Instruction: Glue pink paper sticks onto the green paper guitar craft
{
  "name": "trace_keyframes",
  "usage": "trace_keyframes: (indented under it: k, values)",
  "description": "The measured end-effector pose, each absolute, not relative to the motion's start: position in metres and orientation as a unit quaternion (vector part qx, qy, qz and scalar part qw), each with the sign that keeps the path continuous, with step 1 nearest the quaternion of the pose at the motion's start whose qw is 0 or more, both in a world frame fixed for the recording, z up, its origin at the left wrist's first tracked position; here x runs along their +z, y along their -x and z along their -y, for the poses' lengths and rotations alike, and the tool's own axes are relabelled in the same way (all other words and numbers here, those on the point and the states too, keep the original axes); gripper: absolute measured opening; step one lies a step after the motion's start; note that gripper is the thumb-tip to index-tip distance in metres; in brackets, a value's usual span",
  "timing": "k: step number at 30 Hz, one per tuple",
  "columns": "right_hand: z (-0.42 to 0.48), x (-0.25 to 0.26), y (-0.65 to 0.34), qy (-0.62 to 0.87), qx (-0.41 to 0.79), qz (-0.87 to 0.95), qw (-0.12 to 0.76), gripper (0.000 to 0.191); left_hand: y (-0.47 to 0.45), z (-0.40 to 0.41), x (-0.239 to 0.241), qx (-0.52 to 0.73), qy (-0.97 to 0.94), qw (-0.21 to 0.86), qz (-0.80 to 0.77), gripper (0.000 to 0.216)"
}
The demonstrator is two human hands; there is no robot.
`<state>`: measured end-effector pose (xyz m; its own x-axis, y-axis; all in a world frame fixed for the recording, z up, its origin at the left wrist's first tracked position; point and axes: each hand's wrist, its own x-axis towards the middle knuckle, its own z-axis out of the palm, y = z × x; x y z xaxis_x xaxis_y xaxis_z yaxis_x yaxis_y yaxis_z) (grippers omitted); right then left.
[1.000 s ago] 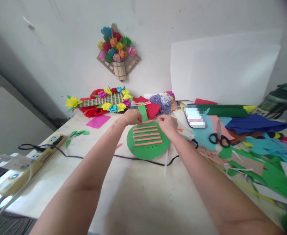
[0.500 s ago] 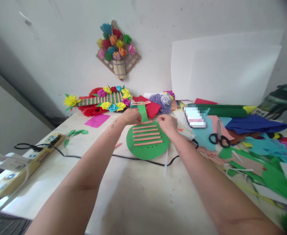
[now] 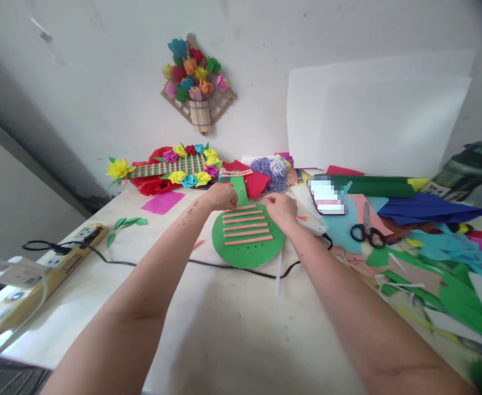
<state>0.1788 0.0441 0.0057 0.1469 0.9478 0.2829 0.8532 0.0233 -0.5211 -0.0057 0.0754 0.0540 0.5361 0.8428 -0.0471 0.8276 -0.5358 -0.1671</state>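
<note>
A green guitar-shaped paper cutout (image 3: 249,257) lies on the table, its round body toward me and its neck pointing away. Several pink paper strips (image 3: 247,227) run across the body in rows. At the left end of the topmost strip (image 3: 245,208), my left hand (image 3: 223,196) is closed, fingertips bent down close to it; whether they grip it is hidden. My right hand (image 3: 282,207) is held in a pinch beside the base of the neck, over the cutout's upper right edge. What it pinches, if anything, is too small to make out.
A flower-trimmed paper guitar (image 3: 183,165) lies behind on the left. A power strip (image 3: 72,258) and black cord (image 3: 113,262) run along the left and front. Scissors (image 3: 367,233), a phone (image 3: 328,196), a glue gun (image 3: 312,225) and paper scraps (image 3: 450,296) are at right.
Both hands keep almost the same place and pinched shape. The view has shifted very slightly; the cutout and strips otherwise look the same.
</note>
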Motion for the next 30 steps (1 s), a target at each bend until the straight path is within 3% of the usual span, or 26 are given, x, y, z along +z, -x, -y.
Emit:
trace_keyframes:
  k: [7,16,30]
  values:
    - [-0.045,0.004,-0.179,0.689,0.073,0.656,0.301,0.027,0.015,-0.078,0.053,0.017,0.875,0.055,0.480,0.018]
    - [-0.047,-0.001,-0.178,0.668,0.062,0.676,0.304,0.026,0.040,-0.084,0.043,-0.105,0.869,-0.052,0.481,0.024]
    - [-0.059,-0.007,-0.177,0.579,0.026,0.760,0.293,0.020,0.039,-0.087,0.038,-0.109,0.851,-0.125,0.498,0.022]
